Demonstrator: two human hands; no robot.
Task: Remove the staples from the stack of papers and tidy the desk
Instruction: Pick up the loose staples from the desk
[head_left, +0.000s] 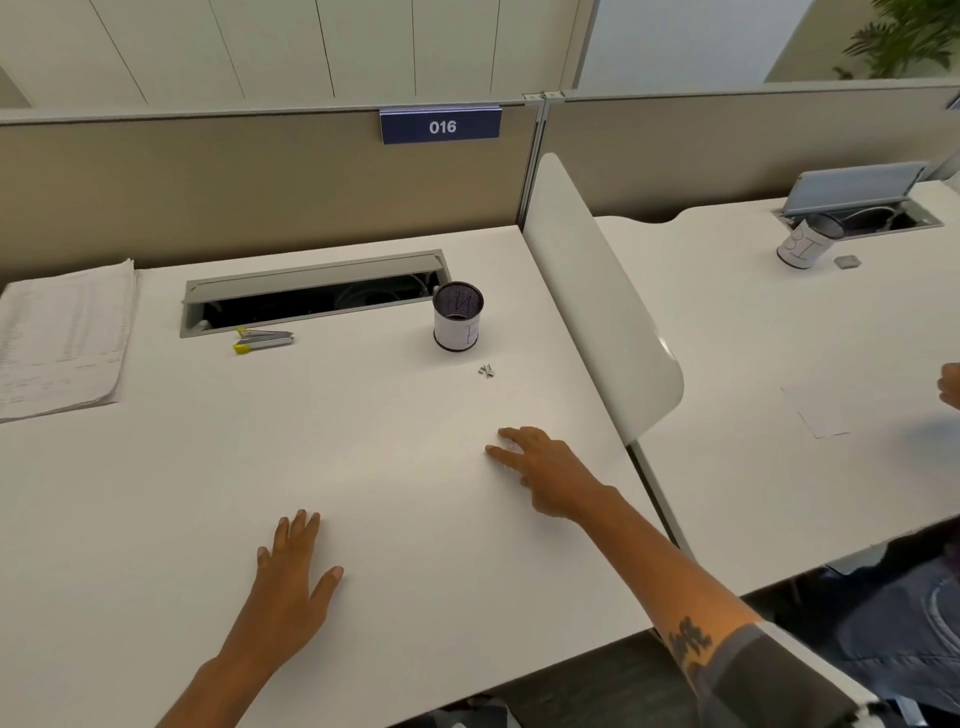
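Office partitions in beige close off the back of a white counter (363, 493), with a blue plate reading 016 (441, 126) clipped to the top rail. Along the counter's back edge an open cable hatch (311, 293) shows dark wiring, and a yellow-tipped staple remover (263, 340) lies just in front of it, its long axis running roughly parallel to that back edge. At the back left corner sits the stack of papers (62, 338), squared up and well apart from both hands. A mesh pen cup (458, 317) stands toward the back right, and just in front of it, slightly to its right, lies a small cluster of loose staples (486, 370). The right hand (545, 473) reaches forward near the right edge, fingers spread and relaxed with the tips touching or nearly touching the surface, holding nothing. The left hand (291, 566) rests flat near the front edge, fingers straight and together, also holding nothing. The staples lie straight ahead of the right fingertips, farther toward the back edge, so the right hand is clearly the nearer one. Judging by the tidy stack, the pulling looks done, and gathering those staples, probably into the cup, seems the likely next step.
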